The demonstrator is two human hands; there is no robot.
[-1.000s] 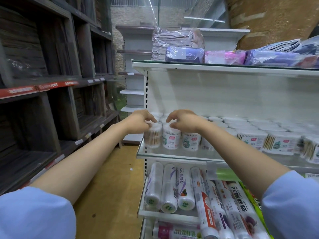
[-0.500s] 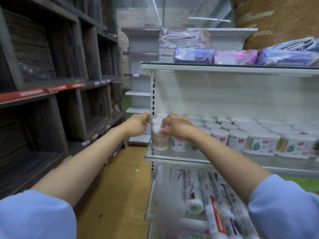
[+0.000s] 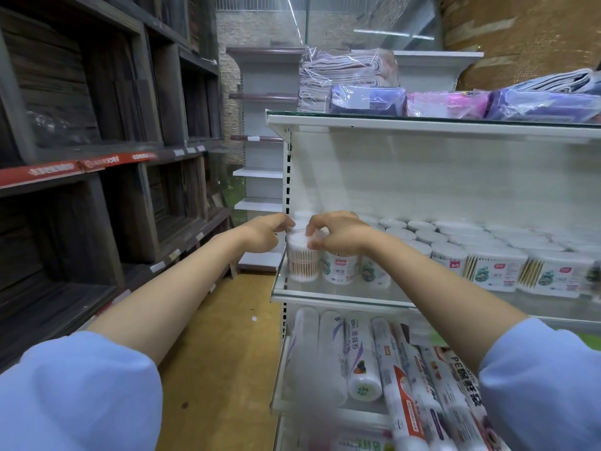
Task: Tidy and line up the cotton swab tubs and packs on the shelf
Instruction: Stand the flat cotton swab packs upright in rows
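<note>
Round cotton swab tubs with white lids stand in rows on the glass shelf point(image 3: 325, 292). At the front left corner stands a clear tub point(image 3: 304, 260) with its wooden swab sticks facing out. Labelled tubs point(image 3: 340, 268) follow it to the right, then wider oblong packs point(image 3: 494, 271). My right hand point(image 3: 338, 234) reaches over the front row and its fingers curl on the clear tub's lid. My left hand point(image 3: 265, 232) is by the tub's upper left with curled fingers. Whether it touches the lid is unclear.
The white shelf upright point(image 3: 287, 190) runs just left of the clear tub. The shelf above point(image 3: 422, 125) carries bagged cloths. Rolls of cling film point(image 3: 361, 356) lie on the shelf below. Dark wooden shelving point(image 3: 97, 157) lines the aisle's left side, over a yellowish floor point(image 3: 221, 353).
My right hand has moved left from the labelled tubs onto the clear tub's lid. My left hand has slid from the top of that tub to its left side.
</note>
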